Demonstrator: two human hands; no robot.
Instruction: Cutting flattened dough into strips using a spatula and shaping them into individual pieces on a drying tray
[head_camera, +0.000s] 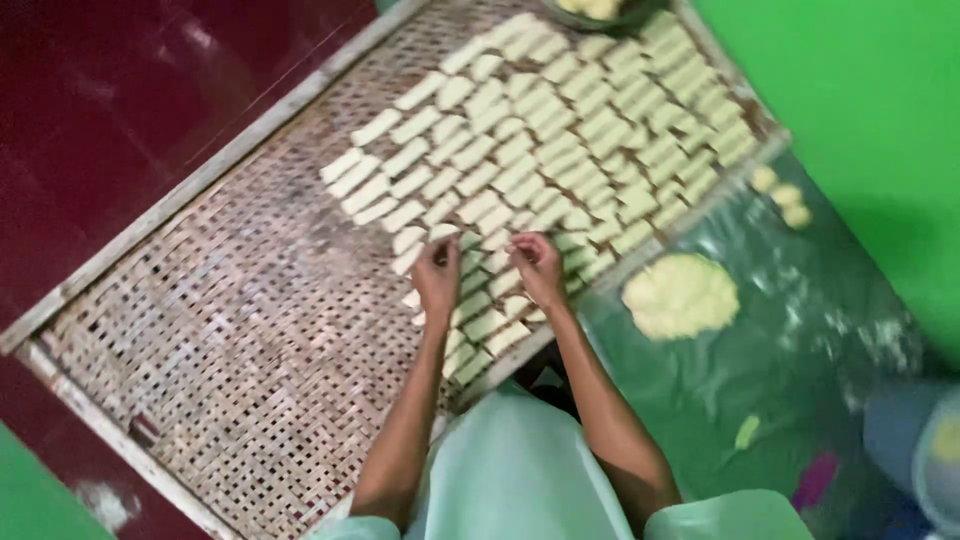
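Note:
My left hand (437, 276) and my right hand (537, 268) reach out side by side over a woven bamboo tray (240, 300). Both hands have their fingers pinched at the near edge of several rows of pale rectangular dough pieces (560, 130) laid on the tray. A small piece (443, 233) lies at my left fingertips; whether either hand grips a piece is not clear. Other pieces lie under and between my wrists.
A flattened lump of pale dough (680, 295) lies on a green plastic sheet (800, 330) to the right. Three small dough balls (782, 194) sit farther back. A bowl (595, 10) is at the tray's far end. Dark red floor (120, 110) lies left, a green wall (860, 90) right.

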